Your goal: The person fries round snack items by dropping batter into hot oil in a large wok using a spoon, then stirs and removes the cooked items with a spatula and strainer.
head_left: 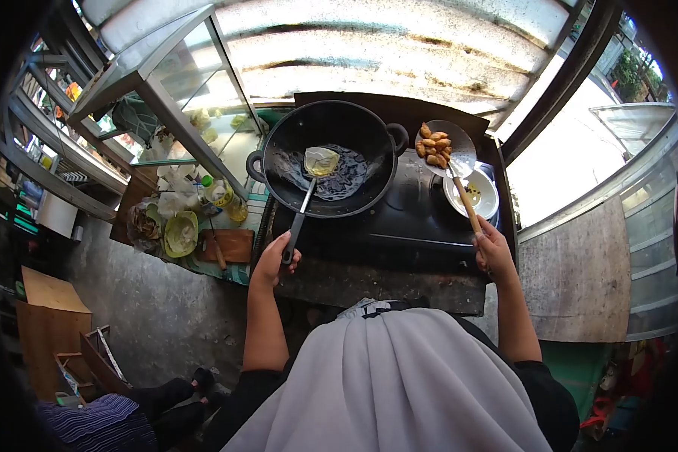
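My left hand (274,260) is closed on the black handle of a spatula (307,197), whose pale head lies in the oil of a black two-handled wok (286,135). In my right hand (494,251) is the wooden handle of a strainer (465,145). Several browned fried pieces (434,143) rest on the strainer's round head, which is at the back right, beside the wok. A white bowl (492,197) with some yellow liquid or bits inside sits partly under the strainer handle.
The black stove (407,245) carries the wok. A glass cabinet (169,120) stands at the left, with bottles (235,209), a green bowl (181,234) and a brown board (233,245) near it. At lower left, another person's legs (177,399) are visible beside a small wooden stool (102,358).
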Motion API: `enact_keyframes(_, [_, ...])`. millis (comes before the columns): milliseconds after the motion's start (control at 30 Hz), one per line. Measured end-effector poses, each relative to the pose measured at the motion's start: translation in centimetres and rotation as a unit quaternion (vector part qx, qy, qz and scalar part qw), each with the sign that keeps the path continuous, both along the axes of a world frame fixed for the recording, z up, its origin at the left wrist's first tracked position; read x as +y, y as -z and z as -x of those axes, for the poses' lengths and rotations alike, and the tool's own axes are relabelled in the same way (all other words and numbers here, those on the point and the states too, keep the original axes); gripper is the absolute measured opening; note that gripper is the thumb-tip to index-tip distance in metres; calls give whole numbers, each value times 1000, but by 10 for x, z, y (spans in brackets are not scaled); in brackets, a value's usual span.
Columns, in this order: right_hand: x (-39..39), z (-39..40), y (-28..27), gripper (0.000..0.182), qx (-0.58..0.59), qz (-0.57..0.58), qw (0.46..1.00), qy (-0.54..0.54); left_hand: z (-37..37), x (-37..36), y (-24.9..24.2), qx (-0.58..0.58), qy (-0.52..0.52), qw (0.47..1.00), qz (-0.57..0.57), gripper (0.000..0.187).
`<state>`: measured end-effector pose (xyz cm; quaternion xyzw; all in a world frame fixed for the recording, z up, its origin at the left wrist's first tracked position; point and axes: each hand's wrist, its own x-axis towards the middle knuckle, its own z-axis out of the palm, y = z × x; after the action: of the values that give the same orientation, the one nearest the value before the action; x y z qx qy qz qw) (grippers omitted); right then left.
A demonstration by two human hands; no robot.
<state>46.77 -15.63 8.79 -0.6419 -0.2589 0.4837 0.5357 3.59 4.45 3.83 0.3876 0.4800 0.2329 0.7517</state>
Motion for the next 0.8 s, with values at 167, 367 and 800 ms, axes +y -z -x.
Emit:
enact_keyframes(167, [-55,-34,23,52,2,33,998,59,0,0,-1,19,17,997,-71,52])
enact_keyframes(367, [-82,-49,38,54,67,42,995,58,-11,2,-15,121,-13,985,-119,53])
enact_keyframes(800, [-67,-64,23,58,-59,107,992,31,-5,-24,-20,179,-25,976,-122,54])
